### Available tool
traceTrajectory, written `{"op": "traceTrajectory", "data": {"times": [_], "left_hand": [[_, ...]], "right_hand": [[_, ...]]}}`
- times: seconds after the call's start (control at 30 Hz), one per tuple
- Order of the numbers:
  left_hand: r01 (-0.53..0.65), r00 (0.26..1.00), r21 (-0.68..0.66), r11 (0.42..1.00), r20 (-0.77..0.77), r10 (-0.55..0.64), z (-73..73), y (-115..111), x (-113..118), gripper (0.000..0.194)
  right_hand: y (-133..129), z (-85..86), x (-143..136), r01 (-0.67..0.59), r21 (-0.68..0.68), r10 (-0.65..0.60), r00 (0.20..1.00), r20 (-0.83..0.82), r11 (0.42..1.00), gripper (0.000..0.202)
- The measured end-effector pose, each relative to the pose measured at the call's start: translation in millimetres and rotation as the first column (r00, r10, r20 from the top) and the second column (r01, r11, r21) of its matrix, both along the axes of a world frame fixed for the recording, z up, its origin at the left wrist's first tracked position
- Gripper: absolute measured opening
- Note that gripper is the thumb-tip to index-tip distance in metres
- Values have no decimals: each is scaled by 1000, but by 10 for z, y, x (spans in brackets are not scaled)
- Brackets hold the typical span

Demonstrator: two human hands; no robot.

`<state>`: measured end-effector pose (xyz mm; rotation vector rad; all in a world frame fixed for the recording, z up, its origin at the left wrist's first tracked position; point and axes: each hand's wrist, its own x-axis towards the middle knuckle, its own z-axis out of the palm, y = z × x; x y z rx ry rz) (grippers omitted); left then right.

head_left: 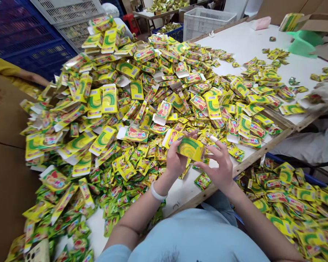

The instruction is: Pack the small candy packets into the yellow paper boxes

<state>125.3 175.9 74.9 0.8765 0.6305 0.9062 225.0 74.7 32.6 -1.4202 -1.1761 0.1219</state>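
My left hand (176,158), with a white band at the wrist, is wrapped round one end of a small yellow and green box (190,148). Beside the box's other end is my right hand (220,163), its fingers spread and a white covering on one fingertip. Whether those fingers touch the box is hard to tell. Behind both hands rises a large heap of yellow boxes (109,98), many with open white flaps. Small green packets (117,193) lie in a pile to the left of my forearms, and one packet (202,181) rests just below my right hand.
The white table (180,193) has a wooden edge in front of me. Below it at the right, a blue container holds many boxes (295,200). A cardboard carton (8,174) stands at the left. Other people's arms show at the far left and right. Crates (207,23) stand behind.
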Motion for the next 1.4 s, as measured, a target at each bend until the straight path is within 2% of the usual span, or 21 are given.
{"op": "traceTrajectory", "data": {"times": [0.1,0.17,0.27,0.37,0.43,0.53,0.6,0.73,0.8,0.93,1.07,1.2,1.3,1.4], "left_hand": [[-73,997,45,996,-1,74,40,-45,27,18],[-114,993,79,990,-15,115,58,-80,32,19],[-92,995,105,990,-40,96,64,-124,36,20],[-57,998,99,993,5,57,62,-147,41,21],[-25,999,83,996,31,23,65,-157,43,23],[34,996,62,998,75,-39,71,-177,43,25],[50,991,62,997,122,-58,70,-193,40,26],[21,975,81,996,218,-38,64,-210,26,23],[5,969,64,998,246,-20,67,-211,19,22],[-17,973,-30,999,232,23,75,-213,19,21],[10,959,-93,996,282,17,73,-228,47,16],[15,959,-232,973,278,52,64,-246,92,13],[-27,952,-285,958,286,112,47,-261,109,14],[-53,937,-219,974,328,124,23,-290,107,17]], "right_hand": [[-57,-57,21,58,34,-66,947,314,998,33],[-99,-98,35,6,12,-10,911,412,1000,33],[-147,-173,40,-114,-46,122,880,459,992,34],[-177,-227,28,-214,-102,237,856,459,971,31],[-186,-221,15,-256,-67,254,830,497,964,32],[-172,-146,-20,-185,81,94,774,626,979,35],[-144,-77,-54,-109,150,-16,757,653,983,37],[-95,18,-110,-11,223,-118,819,561,975,34],[-101,34,-109,-21,250,-138,789,599,968,30],[-154,38,-67,-157,283,-107,674,731,946,20],[-191,45,-79,-177,310,-113,678,726,934,19],[-212,33,-121,-167,291,-110,665,738,942,19],[-238,-8,-104,-104,290,-152,661,735,951,15],[-273,-46,-62,83,304,-280,664,693,949,28]]}}
